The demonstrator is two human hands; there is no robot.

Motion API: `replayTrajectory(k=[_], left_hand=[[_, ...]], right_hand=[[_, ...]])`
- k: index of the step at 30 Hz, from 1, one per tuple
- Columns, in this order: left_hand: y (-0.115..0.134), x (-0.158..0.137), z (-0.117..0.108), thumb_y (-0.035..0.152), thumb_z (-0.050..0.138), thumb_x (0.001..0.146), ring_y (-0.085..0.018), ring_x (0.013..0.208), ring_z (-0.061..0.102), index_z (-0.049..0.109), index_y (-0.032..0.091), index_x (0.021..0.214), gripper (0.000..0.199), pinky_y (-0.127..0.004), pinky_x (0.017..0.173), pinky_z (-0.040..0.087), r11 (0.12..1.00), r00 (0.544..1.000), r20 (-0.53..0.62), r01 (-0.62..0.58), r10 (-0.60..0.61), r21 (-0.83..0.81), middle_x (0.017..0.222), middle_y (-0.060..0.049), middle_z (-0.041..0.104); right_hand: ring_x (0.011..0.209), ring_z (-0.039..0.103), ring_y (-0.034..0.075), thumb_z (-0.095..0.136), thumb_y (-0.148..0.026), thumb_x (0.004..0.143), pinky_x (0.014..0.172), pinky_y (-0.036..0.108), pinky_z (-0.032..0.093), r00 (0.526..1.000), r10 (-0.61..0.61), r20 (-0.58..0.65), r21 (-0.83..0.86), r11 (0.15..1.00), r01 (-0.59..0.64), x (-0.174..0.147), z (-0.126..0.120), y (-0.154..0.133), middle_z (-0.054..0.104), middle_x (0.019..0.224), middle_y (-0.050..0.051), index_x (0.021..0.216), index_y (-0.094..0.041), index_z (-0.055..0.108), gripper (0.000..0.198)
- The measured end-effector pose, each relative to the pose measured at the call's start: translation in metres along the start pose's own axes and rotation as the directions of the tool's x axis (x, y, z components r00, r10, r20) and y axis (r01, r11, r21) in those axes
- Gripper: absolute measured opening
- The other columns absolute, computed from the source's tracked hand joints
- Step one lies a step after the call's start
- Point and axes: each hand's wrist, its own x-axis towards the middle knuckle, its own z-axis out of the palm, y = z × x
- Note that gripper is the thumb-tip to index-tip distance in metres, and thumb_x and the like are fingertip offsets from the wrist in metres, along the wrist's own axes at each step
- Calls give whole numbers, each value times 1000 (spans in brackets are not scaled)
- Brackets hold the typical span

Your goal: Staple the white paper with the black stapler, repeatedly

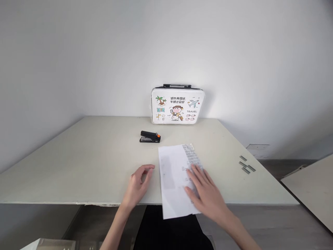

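Sheets of white printed paper (173, 198) lie at the table's front edge, with the near end sticking out past it. Along their right side shows a grey printed grid. My right hand (205, 194) rests flat on that right side, fingers stretched out. Just left of the paper, my left hand (139, 184) is near the tabletop, loosely curved, with a gap between thumb and index finger and nothing visible in it. Beyond the paper stands a black stapler (150, 136) with an orange part at its right end.
A white case (178, 106) with cartoon prints and a black handle stands upright against the wall at the back of the table (104, 156). Several strips of staples (246, 164) lie near the right edge. A white panel (312, 187) is beyond that edge.
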Motion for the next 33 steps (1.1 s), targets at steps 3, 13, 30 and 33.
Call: replayTrajectory(k=[3, 13, 30, 33], left_hand=[[-4, 0, 1, 47, 49, 105, -29, 122, 68, 70, 26, 113, 31, -32, 74, 61, 998, 998, -27, -65, 65, 21, 130, -7, 73], [-64, 4, -48, 41, 49, 106, -26, 145, 52, 60, 29, 138, 36, -51, 119, 45, 813, 959, 111, -279, 259, 512, 152, -3, 60], [-62, -4, -53, 40, 46, 107, -24, 149, 47, 62, 31, 136, 34, -49, 122, 42, 837, 975, 100, -223, 200, 501, 151, 0, 61], [-62, -3, -54, 41, 45, 108, -23, 149, 47, 62, 31, 135, 34, -49, 123, 42, 840, 976, 105, -219, 192, 496, 152, 2, 60]], right_hand=[[160, 22, 31, 40, -58, 107, 130, 54, 26, 999, -38, -24, 53, 998, 39, 10, 10, -47, 23, 173, 7, 165, -21, 36, 68], [143, 52, 29, 40, -44, 109, 117, 53, 45, 991, -93, -92, 320, 940, 118, 82, 9, -93, 59, 152, 12, 148, -22, 56, 47], [104, 70, 25, 69, -22, 95, 95, 40, 54, 982, -73, -177, 340, 931, 130, 271, 49, -54, 73, 122, 9, 125, -23, 67, 30], [98, 71, 24, 71, -24, 94, 93, 39, 54, 981, -57, -185, 329, 937, 116, 259, 42, -37, 74, 119, 7, 119, -25, 69, 25]])
